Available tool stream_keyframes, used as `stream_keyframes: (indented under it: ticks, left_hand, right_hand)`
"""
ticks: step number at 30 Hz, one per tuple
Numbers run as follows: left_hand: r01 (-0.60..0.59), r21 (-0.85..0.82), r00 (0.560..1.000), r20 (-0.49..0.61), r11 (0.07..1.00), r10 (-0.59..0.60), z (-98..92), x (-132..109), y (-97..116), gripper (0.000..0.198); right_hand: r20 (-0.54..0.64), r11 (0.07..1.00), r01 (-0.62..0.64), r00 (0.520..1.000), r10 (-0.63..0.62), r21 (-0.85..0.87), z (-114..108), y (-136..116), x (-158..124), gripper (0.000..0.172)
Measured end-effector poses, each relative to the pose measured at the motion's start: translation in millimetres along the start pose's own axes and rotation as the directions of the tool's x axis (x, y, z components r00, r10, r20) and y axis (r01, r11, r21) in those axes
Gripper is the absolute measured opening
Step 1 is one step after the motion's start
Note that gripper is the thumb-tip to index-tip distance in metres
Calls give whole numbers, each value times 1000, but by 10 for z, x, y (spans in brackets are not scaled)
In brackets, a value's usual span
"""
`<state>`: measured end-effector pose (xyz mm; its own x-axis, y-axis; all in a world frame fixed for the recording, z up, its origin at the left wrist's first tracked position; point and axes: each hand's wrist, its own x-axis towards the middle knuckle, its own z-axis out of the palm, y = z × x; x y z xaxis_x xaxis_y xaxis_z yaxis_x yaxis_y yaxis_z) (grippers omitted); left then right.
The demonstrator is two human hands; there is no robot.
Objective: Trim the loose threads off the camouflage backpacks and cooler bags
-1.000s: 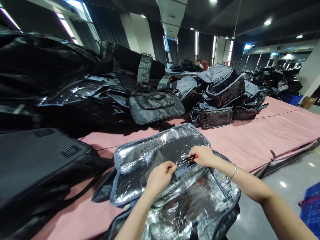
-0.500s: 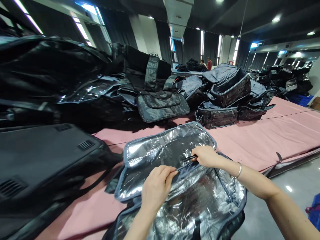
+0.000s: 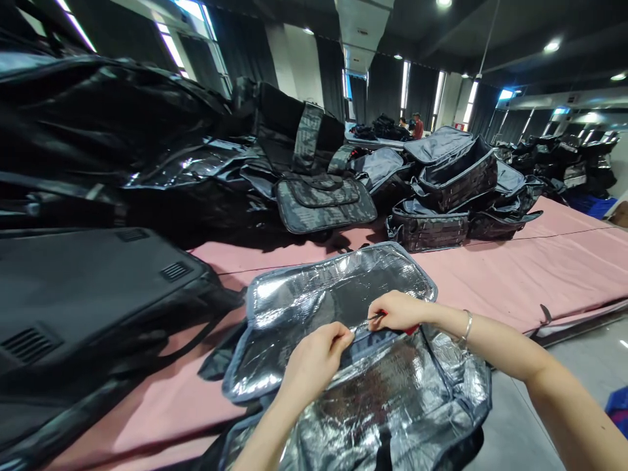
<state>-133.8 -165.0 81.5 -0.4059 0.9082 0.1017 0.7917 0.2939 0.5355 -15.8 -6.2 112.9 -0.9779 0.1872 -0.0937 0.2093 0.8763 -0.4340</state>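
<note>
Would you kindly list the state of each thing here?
Foil-lined bag: open, lid flap laid back on the pink table.
Left hand: pinching the bag's seam.
Right hand: closed on a red-handled tool.
Camouflage bags: stacked, some open.

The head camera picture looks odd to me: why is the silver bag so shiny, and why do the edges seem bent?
Head view: ceiling lights glare off the crinkled foil lining where the left hand and right hand pinch it; the wide lens bows the pink table and stretches the black bags at the left edge, which look soft.
</note>
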Motion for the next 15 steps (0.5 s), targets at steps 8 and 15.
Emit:
stream_keyframes:
  ticks: [8,15]
  left_hand:
    - [95,-10,995,4,995,-95,-30,23,-139,18]
    - [136,-13,990,28,991,-136,-39,44,-125,19]
  right_hand:
    - [-250,971,106,955,-159,-213,-46,-15,-100,27]
    - [-254,656,287,758,-601,-698,-3,-9,-175,14]
